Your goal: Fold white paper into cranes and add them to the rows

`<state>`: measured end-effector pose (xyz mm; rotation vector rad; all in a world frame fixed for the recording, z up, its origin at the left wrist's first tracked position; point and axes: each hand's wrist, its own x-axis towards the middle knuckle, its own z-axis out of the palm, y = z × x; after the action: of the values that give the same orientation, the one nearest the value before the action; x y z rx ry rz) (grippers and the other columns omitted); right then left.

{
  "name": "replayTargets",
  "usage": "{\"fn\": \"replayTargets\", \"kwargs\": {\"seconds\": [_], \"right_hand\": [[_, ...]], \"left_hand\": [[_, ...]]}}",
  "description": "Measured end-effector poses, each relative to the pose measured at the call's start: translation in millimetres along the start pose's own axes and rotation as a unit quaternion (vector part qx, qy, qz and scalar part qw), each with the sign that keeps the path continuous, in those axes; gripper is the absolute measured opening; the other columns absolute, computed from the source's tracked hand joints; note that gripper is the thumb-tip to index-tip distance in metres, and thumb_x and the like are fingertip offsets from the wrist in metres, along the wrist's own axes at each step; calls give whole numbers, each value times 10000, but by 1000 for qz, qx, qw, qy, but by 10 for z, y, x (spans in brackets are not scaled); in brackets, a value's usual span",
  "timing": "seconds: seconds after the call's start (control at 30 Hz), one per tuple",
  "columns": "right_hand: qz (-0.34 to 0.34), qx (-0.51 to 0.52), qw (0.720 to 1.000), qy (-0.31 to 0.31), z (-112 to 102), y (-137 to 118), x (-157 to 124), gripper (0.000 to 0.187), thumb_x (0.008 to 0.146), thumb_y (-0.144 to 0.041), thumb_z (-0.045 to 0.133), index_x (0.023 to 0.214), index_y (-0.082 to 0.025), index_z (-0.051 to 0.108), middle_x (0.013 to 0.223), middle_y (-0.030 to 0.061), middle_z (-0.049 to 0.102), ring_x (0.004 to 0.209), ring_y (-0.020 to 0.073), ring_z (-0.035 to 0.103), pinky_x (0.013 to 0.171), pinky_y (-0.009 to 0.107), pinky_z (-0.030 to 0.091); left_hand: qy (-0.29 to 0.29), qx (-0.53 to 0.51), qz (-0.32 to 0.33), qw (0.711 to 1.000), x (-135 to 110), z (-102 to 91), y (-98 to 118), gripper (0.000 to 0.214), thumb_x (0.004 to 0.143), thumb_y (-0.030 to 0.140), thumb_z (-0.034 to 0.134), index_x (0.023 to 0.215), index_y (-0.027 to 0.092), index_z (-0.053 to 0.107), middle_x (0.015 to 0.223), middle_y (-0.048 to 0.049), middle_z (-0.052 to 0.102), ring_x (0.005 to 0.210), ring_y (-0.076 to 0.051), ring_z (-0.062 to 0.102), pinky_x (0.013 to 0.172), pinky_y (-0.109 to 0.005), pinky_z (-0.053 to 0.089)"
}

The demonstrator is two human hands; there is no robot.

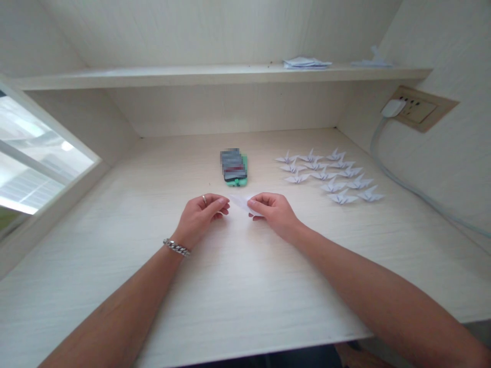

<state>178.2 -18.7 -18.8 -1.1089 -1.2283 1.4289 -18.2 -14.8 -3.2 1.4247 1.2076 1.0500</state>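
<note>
A small piece of folded white paper [240, 202] is held just above the desk, in front of the phone. My right hand [275, 210] pinches its right end between thumb and fingers. At its left tip are the closed fingers of my left hand [203, 210], thumb against index finger; they seem to grip the paper's edge. The paper's exact folds are too pale to make out. To the right, several finished white paper cranes [324, 174] stand in loose rows on the desk.
A phone [233, 166] with a green edge, its screen blurred, lies behind my hands. White papers [307, 63] rest on the shelf [172, 76] above. A plug [393, 108] sits in the wall socket [424, 110], its grey cable [414, 191] running down the right side. A window is at left.
</note>
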Motion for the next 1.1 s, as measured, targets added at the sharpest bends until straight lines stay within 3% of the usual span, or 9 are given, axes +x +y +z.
{"fn": "replayTargets", "kwargs": {"seconds": [0.1,0.27,0.4,0.53,1.1], "right_hand": [[-23,12,1000,16,44,30,-5,274,688,-413,713,751,-149,678,694,11,657,637,118,581,625,256,485],[-70,-67,995,11,89,61,-56,263,761,-409,659,762,-147,685,715,28,680,660,139,597,639,270,478],[-165,-195,964,70,110,29,-121,151,812,-299,620,850,-173,693,846,50,705,762,160,637,700,275,498],[-221,-231,943,91,121,9,-148,94,813,-232,622,844,-184,696,865,51,684,754,153,633,687,265,502],[-219,-259,936,97,98,63,-103,62,798,-225,652,805,-191,703,801,42,670,707,157,611,681,278,485]], "left_hand": [[-51,62,15,997,-39,125,28,258,769,399,684,771,141,684,727,-33,686,685,-143,613,655,-257,478],[-29,100,38,994,-59,189,41,252,792,375,656,693,143,660,680,-29,687,640,-131,604,621,-244,467],[-30,75,37,996,-61,185,23,220,797,357,648,732,148,634,698,-37,705,656,-143,641,640,-257,503],[-34,112,62,991,-93,205,44,197,820,333,617,737,155,637,698,-31,707,655,-142,651,636,-249,500],[-25,177,90,980,-117,225,65,197,832,338,601,728,180,656,702,-16,720,630,-140,652,605,-236,490]]}}
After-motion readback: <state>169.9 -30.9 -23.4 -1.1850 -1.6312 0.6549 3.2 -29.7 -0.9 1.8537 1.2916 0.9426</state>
